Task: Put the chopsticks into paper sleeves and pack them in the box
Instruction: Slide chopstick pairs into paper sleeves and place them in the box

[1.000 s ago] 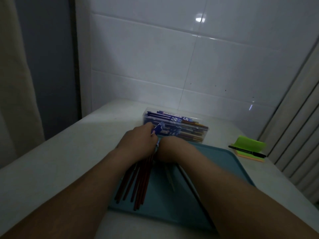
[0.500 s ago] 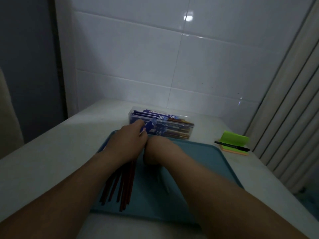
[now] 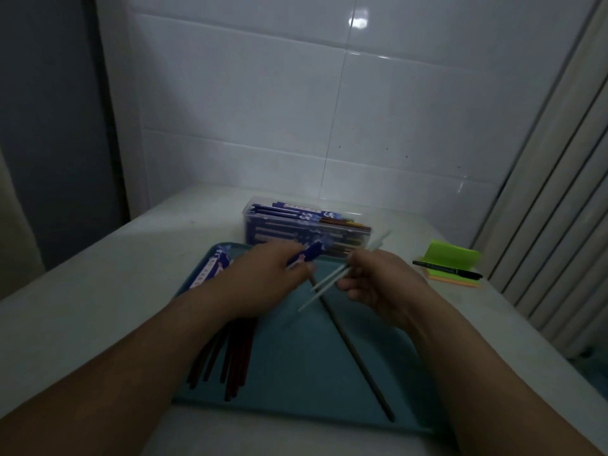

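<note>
Head view: your left hand (image 3: 263,278) pinches a blue paper sleeve (image 3: 311,254) in curled fingers (image 3: 301,268), just above the far end of the teal tray (image 3: 296,373). Your right hand (image 3: 378,281) grips a pair of pale chopsticks (image 3: 330,280), fingers curled round their middle. Sleeve and chopsticks both slant from lower left to upper right, nearly parallel. The chopsticks sit just right of the sleeve, lower tips toward your left hand. Which end of the sleeve is open cannot be told. Feeding them in likely means bringing those tips to the sleeve's mouth along that shared slant. Beyond the tray, on the counter (image 3: 98,291), stands the clear box (image 3: 296,232), which holds sleeved pairs. Dark red chopsticks (image 3: 230,360) lie partly under your left forearm.
</note>
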`<action>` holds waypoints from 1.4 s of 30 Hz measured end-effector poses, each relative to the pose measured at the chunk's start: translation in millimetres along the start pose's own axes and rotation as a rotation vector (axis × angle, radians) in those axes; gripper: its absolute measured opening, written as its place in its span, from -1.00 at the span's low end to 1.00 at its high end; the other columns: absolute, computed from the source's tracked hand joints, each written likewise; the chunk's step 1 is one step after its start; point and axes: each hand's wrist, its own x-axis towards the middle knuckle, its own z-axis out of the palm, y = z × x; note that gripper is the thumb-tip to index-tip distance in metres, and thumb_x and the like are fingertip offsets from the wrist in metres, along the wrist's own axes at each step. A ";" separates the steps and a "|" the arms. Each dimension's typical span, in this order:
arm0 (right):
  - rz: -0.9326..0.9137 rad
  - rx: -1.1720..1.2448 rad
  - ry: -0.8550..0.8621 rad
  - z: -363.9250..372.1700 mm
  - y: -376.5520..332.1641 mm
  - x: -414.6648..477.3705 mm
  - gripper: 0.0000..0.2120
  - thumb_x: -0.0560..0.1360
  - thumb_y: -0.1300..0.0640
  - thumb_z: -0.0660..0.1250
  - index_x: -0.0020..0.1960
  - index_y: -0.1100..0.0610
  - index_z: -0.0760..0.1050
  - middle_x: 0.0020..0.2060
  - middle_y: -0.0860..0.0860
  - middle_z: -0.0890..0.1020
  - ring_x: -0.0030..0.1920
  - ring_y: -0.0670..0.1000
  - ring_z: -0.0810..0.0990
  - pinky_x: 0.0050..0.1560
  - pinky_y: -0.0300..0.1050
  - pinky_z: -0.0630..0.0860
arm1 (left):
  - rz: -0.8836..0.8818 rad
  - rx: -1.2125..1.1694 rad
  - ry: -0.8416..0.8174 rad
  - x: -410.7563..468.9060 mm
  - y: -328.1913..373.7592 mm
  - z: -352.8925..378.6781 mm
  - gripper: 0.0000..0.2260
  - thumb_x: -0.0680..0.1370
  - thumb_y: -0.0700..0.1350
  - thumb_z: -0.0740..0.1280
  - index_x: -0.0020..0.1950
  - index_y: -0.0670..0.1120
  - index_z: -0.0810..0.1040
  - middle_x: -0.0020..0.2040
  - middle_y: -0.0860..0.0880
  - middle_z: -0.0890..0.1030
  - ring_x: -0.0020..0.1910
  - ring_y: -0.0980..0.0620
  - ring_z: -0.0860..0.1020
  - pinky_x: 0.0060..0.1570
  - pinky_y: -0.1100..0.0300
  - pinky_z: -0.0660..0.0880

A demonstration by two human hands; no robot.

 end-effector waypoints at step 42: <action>-0.092 0.254 -0.117 -1.6 21.6 0.7 -0.85 0.67 0.06 0.30 -0.04 0.09 0.45 -0.40 0.04 0.50 -0.36 0.04 0.67 -0.45 -0.19 0.57 | -0.071 -0.221 -0.128 -2.4 6.6 -0.7 -0.78 0.62 0.02 0.41 -0.20 -0.01 0.69 -0.35 0.02 0.61 -0.42 0.18 0.49 -0.36 0.30 0.42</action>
